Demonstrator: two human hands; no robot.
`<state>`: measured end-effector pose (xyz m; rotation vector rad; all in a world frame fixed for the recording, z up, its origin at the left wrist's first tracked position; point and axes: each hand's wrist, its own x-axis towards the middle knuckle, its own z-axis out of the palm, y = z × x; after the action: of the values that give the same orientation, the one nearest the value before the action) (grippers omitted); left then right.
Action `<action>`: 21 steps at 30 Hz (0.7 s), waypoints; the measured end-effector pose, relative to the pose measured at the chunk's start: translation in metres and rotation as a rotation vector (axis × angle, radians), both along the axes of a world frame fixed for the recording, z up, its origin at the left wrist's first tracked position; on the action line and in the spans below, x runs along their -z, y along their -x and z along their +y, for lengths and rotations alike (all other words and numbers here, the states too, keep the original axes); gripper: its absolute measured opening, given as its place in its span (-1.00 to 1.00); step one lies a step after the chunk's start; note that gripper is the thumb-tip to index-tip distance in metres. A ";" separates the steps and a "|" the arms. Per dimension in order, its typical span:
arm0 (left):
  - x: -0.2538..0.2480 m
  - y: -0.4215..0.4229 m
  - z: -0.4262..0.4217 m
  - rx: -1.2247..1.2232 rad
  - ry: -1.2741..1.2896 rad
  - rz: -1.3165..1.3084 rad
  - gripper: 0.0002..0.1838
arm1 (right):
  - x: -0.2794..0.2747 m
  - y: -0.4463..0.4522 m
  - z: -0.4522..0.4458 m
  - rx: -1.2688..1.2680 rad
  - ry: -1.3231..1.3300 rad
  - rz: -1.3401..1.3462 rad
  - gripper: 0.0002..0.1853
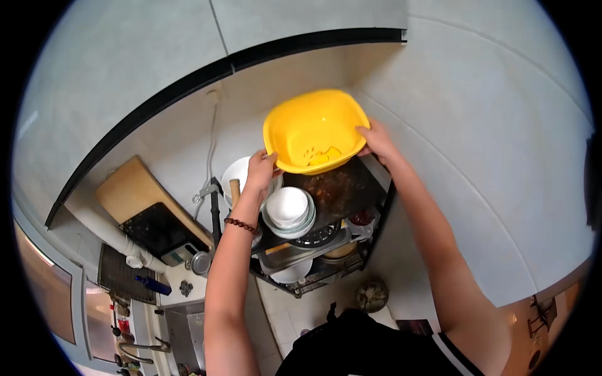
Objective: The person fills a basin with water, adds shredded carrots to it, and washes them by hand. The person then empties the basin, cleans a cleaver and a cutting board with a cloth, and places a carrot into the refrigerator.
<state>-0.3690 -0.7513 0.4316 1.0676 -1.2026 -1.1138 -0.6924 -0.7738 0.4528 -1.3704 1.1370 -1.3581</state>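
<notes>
A yellow plastic basin (307, 125), tilted so its inside faces me, hangs in the air above a dark rack top. Dark marks show on the basin's bottom. My left hand (262, 169), with a beaded bracelet on the wrist, is closed on the basin's lower left rim. On the right side of the rim, my right hand (375, 139) grips with the thumb inside. Just below my left hand stand stacked white bowls (288, 207) on the rack. Behind my left wrist, a larger white bowl (237, 172) is partly hidden.
The black rack (332, 194) carries dishes and pans on lower shelves. Left of it, a wooden board (128, 188) leans on the wall behind a black appliance (155, 229). A sink (188, 329) with a faucet (147, 346) lies lower left. An overhead cabinet (301, 19) juts out above.
</notes>
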 end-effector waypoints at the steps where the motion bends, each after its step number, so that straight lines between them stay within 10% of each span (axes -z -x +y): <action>1: 0.006 -0.001 -0.014 0.024 -0.094 -0.051 -0.69 | 0.007 0.003 -0.008 0.010 -0.031 0.029 -0.57; 21: 0.087 -0.004 -0.094 0.019 -0.388 -0.828 -0.68 | 0.138 0.015 -0.088 0.085 -0.005 0.335 -0.70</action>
<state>-0.3646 -0.8456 0.3442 1.9346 -1.6598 -0.9554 -0.7076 -0.8619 0.3149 -1.6027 1.4308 -1.2108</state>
